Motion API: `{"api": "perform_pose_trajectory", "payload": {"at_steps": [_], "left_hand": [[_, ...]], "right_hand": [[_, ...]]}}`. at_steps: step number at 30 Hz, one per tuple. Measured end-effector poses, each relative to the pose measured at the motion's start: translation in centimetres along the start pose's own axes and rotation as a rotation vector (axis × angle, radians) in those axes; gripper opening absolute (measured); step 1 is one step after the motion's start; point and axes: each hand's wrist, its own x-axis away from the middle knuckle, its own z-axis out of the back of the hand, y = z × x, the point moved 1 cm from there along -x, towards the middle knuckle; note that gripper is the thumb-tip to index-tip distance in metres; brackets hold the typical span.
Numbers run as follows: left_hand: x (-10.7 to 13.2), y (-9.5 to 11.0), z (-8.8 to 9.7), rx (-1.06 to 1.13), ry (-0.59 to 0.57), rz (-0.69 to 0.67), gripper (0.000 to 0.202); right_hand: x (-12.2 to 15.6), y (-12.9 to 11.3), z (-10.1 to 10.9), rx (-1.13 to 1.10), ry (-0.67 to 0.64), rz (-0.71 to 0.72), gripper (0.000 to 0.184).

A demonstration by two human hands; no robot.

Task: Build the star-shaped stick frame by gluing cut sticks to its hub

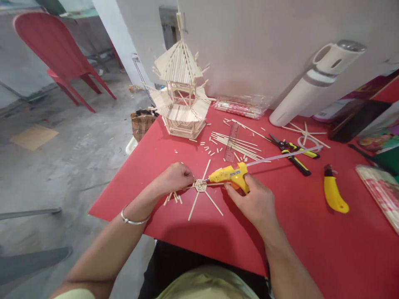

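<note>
My right hand (258,200) grips a yellow hot glue gun (230,173), a long clear glue stick (280,156) trailing from its back. The gun's nozzle points left, at the hub of a flat spoked stick frame (201,186) on the table. Rings of short sticks surround that hub. My left hand (177,177), with a silver bangle on the wrist, is closed in a pinch beside the hub's left side, over a spoke. Whatever is between its fingertips is hidden. Several short cut sticks (173,198) lie just below this hand.
On the red table (299,232) stands a stick pagoda model (182,91). Behind the gun lie loose sticks (237,145), a clear ruler (231,143) and yellow-black pliers (291,153). Rightward are a yellow-handled cutter (335,193), a white flask (314,85) and packaged sticks (378,193).
</note>
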Motion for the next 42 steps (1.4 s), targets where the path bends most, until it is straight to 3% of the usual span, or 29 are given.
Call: {"api": "perform_pose_trajectory", "payload": {"at_steps": [30,42], "left_hand": [[0.23,0.23,0.09,0.003,-0.032,0.009,0.026],[0.03,0.1,-0.06,-0.011,0.014,0.016,0.023]], "right_hand": [[0.12,0.06,-0.31,0.004,-0.001,0.024,0.042],[0.08,0.06,-0.28,0.002,-0.016,0.018,0.042]]}}
